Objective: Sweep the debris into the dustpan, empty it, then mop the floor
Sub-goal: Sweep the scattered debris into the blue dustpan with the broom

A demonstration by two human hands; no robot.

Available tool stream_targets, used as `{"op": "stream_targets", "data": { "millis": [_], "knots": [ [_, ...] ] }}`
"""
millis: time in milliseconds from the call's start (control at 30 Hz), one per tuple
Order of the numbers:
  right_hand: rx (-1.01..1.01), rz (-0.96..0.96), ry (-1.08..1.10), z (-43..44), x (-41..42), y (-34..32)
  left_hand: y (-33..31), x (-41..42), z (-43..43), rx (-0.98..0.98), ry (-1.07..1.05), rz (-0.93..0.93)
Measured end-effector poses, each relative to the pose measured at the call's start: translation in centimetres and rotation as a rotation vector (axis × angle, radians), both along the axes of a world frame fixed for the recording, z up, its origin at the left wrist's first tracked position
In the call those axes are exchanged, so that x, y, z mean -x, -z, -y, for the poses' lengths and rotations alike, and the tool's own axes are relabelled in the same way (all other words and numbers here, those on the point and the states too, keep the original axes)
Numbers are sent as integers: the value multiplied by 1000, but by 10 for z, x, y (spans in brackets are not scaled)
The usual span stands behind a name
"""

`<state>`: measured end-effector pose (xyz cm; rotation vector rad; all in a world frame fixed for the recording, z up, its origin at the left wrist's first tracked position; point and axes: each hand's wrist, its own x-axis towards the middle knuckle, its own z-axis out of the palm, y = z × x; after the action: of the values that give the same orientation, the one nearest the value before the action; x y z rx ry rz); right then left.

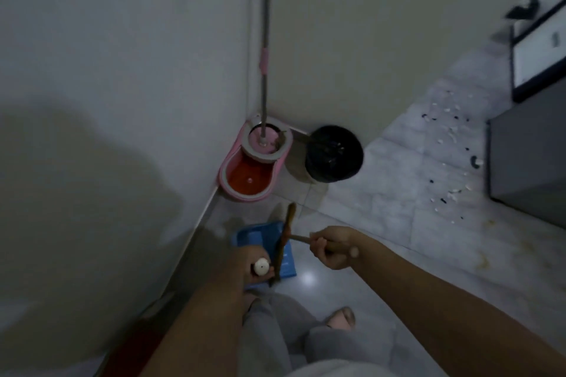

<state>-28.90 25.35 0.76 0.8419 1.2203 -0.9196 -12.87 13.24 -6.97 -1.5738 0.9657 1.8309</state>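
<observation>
Hands reach forward and down from bare forearms over a pale tiled floor (pixel 382 193) in a dim corner. The left hand (pixel 254 263) is closed around an upright handle capped with a white round end (pixel 262 266), which appears to belong to the blue dustpan (pixel 260 236) lying on the floor just beyond it. The right hand (pixel 329 248) is clenched on a wooden broom handle (pixel 340 249), its butt end sticking out past the wrist; the dark brush head (pixel 286 239) crosses over the dustpan, between the two hands.

A wall (pixel 122 70) runs close along the left side, meeting a second wall at the corner ahead. In that corner stands a pink mop bucket (pixel 251 174) with the mop (pixel 265 70) upright in its spinner, the pole rising along the corner. Just beside it on the right sits a bin lined with a black bag (pixel 333 153). Dark furniture (pixel 526 162) closes off the right edge, leaving an open strip of floor running ahead and to the right.

Debris (pixel 450 144), small white and dark bits, lies scattered along that strip next to the furniture, well apart from both hands and the dustpan. Grey trouser legs and one foot in a pale slipper (pixel 341 317) show at the bottom.
</observation>
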Motion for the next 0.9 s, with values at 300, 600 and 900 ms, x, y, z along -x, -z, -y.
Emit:
{"op": "stream_targets", "data": {
  "millis": [300, 600, 900],
  "knots": [
    [189, -63, 473, -170, 86, -63, -35, 102, -116, -3, -7, 52],
    [241, -72, 796, -325, 154, -71, -48, 210, -208, -164, 17, -66],
    [360, -131, 1250, -378, 213, -53, -47, 298, -235, -344, -10, -201]
  ]
}}
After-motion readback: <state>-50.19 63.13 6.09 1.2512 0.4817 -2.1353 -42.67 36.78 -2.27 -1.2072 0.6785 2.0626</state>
